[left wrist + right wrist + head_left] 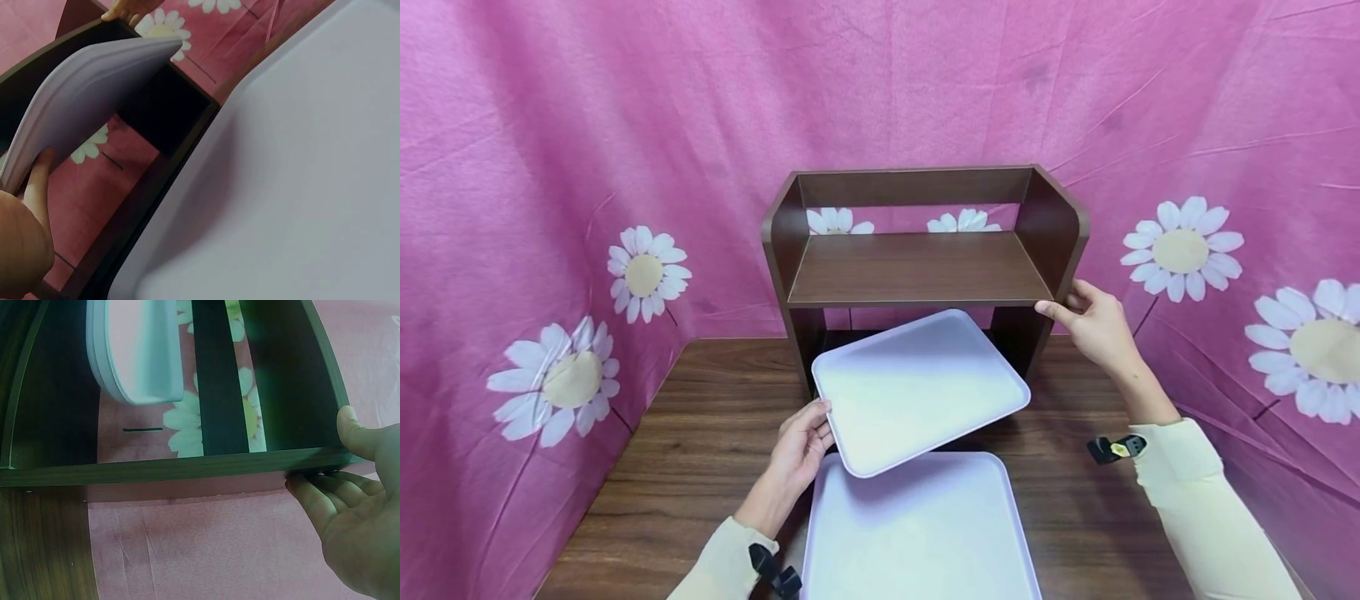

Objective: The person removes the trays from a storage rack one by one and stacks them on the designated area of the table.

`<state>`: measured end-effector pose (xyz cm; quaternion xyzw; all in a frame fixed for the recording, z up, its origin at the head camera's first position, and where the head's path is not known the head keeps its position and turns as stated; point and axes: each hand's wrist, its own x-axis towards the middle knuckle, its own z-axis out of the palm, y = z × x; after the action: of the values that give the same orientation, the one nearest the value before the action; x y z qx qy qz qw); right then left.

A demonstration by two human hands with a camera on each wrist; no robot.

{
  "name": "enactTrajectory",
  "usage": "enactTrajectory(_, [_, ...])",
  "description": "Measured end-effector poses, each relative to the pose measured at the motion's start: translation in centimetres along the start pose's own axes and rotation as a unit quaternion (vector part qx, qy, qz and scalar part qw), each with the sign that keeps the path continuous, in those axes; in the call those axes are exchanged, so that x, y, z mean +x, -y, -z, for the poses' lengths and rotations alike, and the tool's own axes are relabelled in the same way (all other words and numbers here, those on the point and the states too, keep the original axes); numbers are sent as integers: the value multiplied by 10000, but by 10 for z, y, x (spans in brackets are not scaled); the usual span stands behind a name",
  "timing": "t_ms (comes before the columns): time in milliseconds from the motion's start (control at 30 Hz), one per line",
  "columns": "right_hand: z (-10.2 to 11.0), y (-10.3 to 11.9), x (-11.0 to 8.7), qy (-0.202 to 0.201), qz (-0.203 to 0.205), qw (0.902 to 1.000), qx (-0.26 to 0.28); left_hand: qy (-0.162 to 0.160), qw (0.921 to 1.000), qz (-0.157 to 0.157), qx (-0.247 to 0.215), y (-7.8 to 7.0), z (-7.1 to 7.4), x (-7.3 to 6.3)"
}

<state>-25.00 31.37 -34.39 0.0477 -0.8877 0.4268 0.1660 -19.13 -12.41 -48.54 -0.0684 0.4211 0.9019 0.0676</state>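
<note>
Pink daisy cloth backs the counter (700, 433); my right hand (1093, 325) grasps the shelf (917, 267) corner, steadying it, while my left hand (801, 450) pinches the upper tray (917, 387), tilted toward the shelf's underside.

1. The place looks like a staged recording corner, not a normal lived-in room.
2. A pink cloth (550, 125) with printed white daisies (1182, 248) hangs on all sides and hides the walls; it has creases and folds.
3. A wood-grain desk (700, 450) stands inside this cloth booth.
4. On the desk there is only a small dark brown shelf (917, 267) and two plain white trays (917, 387), like simple props.
</note>
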Motion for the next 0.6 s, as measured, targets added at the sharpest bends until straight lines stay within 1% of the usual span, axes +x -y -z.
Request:
enactTrajectory(133, [0,1,-1,-19,11,10000,1,85,9999,2,90,-4,7,1])
enactTrajectory(367, [-1,1,-2,-59,76,10000,-10,92,9996,98,236,-10,17,3])
enactTrajectory(600, [0,3,-1,-74,90,9999,-27,285,9985,208,419,-18,25,3])
